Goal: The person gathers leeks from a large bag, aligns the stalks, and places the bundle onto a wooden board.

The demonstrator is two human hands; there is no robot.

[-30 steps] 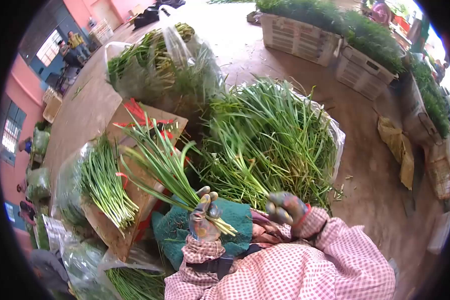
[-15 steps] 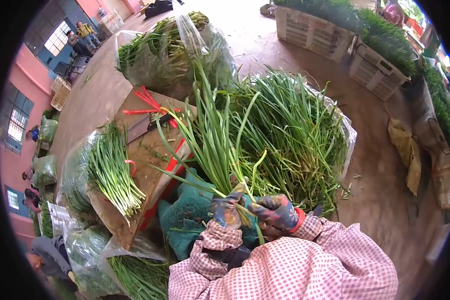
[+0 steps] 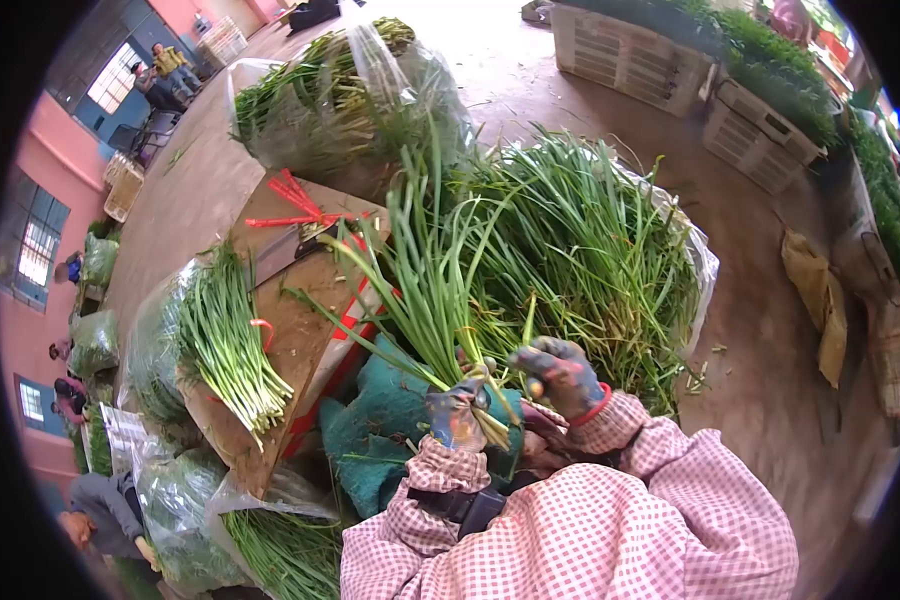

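Note:
My left hand (image 3: 457,412), in a stained patterned glove, is closed around the lower stems of a bunch of garlic chives (image 3: 425,270). The leaves fan upward and away from me, and pale cut ends stick out below the fist. To its right, my gloved right hand (image 3: 567,378) is raised with curled fingers, apart from the bunch. A thin yellowish stalk (image 3: 529,318) rises just behind its fingertips; whether they pinch it cannot be made out. Beyond both hands lies a large heap of loose chives (image 3: 590,250) on clear plastic.
On a board (image 3: 315,290) at left lie a tied chive bundle (image 3: 232,345), red ties (image 3: 295,205) and a knife (image 3: 278,255). A bagged heap (image 3: 320,110) stands behind. Green netting (image 3: 365,440) is near my lap. Crates (image 3: 625,60) stand far right; a person (image 3: 105,515) bends at lower left.
My right hand has lifted up and away from the stem ends of the bunch. My left hand keeps its grip, with the bunch nearly in place.

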